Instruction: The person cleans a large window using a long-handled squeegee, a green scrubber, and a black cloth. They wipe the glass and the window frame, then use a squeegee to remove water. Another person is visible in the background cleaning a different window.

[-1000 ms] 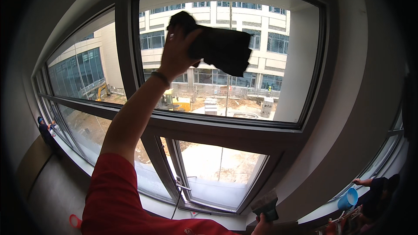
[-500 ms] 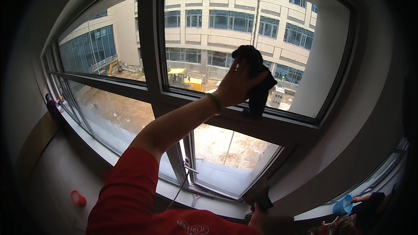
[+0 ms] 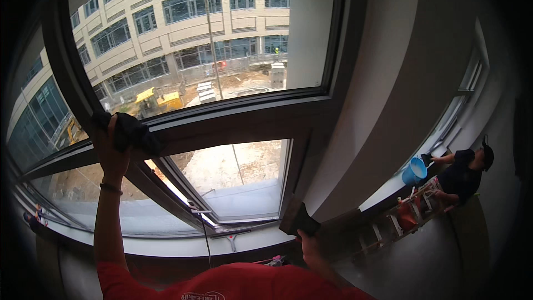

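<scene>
Red sleeve and shirt: the wearer's red shirt [image 3: 244,283] fills the lower edge, the forearms reaching out from it.
Right hand: the right hand [image 3: 311,247] is closed around the narrow end of a dark flat tool [image 3: 298,220], its broad end toward the window.
Left hand: the left hand [image 3: 114,158], a dark wristband [image 3: 111,189] below it, grasps a bunched black cloth [image 3: 139,135].
Cloth: it lies against the grey window frame [image 3: 233,130], at the lower left corner of the upper pane [image 3: 244,61].
Sill: a squeegee [image 3: 231,239] lies on the pale sill [image 3: 166,246], just below the lower sash [image 3: 239,189].
Blue bucket: to the right, well apart from both hands, a blue bucket [image 3: 410,178] is by another window; its pale blue inside shows at the mouth, but I cannot tell what it holds.
Co-worker: a person in dark clothes and a dark cap [image 3: 463,172] reaches toward the bucket, a dark object near its rim.
Ladder: a ladder [image 3: 383,232] stands near that person, with something orange-red [image 3: 407,218] on it, too unclear to name.
Outside: a yellow machine [image 3: 158,100] is on bare earth before a pale building [image 3: 183,33].
</scene>
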Demonstrator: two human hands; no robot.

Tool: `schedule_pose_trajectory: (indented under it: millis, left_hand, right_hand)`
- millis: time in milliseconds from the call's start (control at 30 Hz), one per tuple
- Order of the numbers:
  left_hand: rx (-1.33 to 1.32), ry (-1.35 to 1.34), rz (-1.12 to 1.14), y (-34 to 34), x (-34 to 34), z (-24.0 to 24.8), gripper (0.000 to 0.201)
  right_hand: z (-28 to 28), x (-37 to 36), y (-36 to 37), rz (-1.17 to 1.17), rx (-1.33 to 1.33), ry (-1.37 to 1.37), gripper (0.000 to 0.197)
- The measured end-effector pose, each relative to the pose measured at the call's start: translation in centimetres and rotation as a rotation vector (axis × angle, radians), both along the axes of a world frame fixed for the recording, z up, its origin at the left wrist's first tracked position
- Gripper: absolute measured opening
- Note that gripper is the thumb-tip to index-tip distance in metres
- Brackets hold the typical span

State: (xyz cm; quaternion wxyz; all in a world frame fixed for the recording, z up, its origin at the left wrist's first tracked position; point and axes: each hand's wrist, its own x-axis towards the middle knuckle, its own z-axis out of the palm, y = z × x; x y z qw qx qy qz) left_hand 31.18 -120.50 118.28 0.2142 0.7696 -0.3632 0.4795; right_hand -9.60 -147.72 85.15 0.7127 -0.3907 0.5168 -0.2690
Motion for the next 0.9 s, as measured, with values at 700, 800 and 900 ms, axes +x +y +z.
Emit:
schedule_pose_trajectory:
  millis: [700,800,900]
  left_hand:
    - [0.274,0.042,-1.02,-38.5,-18.8,-3.2,0.037]
    - [0.364,0.282,-1.059,-31.7,-20.3,-7.8,0.038]
    - [0.219,1.133,-0.951,-23.9,-18.8,-16.1,0.034]
  right_hand:
    - [-1.1,-7.0,-1.9,-0.406,-0.151,-0.202,0.046]
    - [-5.0,-9.3,-3.3,-0.293,-0.497,0.099,0.045]
    - [3.7,-7.0,-3.6,-0.107,-0.616,0.011,0.051]
